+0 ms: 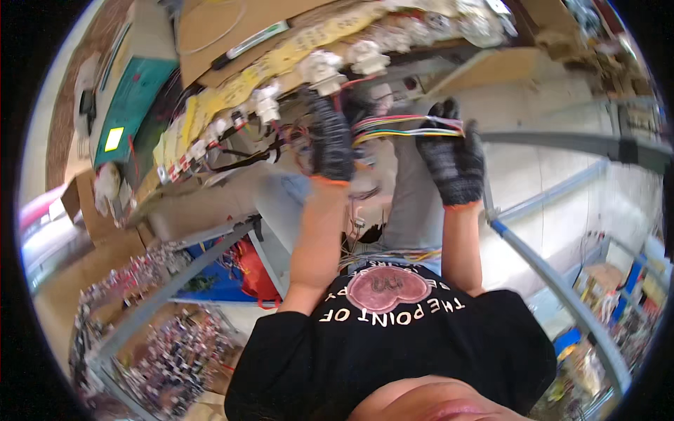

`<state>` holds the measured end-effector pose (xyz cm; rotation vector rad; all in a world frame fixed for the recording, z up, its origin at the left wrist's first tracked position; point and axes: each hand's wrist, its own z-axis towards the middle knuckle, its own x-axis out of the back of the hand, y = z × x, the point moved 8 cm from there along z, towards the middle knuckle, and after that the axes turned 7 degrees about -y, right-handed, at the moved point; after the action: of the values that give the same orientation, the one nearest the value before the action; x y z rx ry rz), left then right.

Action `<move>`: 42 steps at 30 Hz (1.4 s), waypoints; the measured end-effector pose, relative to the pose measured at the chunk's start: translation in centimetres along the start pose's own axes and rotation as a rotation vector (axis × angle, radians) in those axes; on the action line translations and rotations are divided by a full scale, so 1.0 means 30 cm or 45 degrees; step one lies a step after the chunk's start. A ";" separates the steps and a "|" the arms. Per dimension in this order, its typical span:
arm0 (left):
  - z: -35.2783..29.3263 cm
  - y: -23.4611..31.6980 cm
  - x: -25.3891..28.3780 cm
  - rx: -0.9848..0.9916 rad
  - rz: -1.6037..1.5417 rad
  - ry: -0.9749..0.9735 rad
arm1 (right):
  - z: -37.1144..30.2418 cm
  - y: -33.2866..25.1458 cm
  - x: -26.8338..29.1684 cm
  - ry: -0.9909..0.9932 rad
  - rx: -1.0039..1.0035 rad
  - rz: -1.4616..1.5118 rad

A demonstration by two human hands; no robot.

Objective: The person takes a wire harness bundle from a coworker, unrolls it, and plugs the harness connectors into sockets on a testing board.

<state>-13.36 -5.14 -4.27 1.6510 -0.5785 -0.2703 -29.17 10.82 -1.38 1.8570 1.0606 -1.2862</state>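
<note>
My right hand (453, 160), in a dark grey knit glove with an orange cuff, is closed on one end of a bundle of coloured wires (397, 126). The strands are red, yellow, green, white and others, and run leftward toward my other hand. My left hand (331, 140), gloved the same way, reaches up beside a white plastic connector (323, 72) on the edge of the board. Its fingers are smeared by motion, so their grip does not show. More white connectors (367, 57) stand along the yellow label strip (281, 65).
A black-and-white marker (250, 44) lies on the cardboard (217, 21) above the strip. At the left stands a teal box (130, 98) with a lit panel. Metal frame bars (554, 281) flank me. Piled small connectors (179, 358) and a red bag (258, 270) sit lower left.
</note>
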 end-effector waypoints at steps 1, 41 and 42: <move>0.010 0.076 -0.068 -0.101 0.269 -0.081 | 0.012 -0.009 -0.067 -0.457 0.076 -0.047; -0.155 0.213 -0.385 -0.390 0.705 -0.422 | 0.186 -0.028 -0.238 -0.211 0.565 -1.579; -0.151 0.221 -0.381 -0.408 0.695 -0.412 | 0.188 -0.025 -0.238 -0.194 0.551 -1.584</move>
<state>-22.22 4.16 1.24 1.0944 -1.1406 -0.2132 -33.69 4.58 3.51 1.2235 2.0979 -2.4266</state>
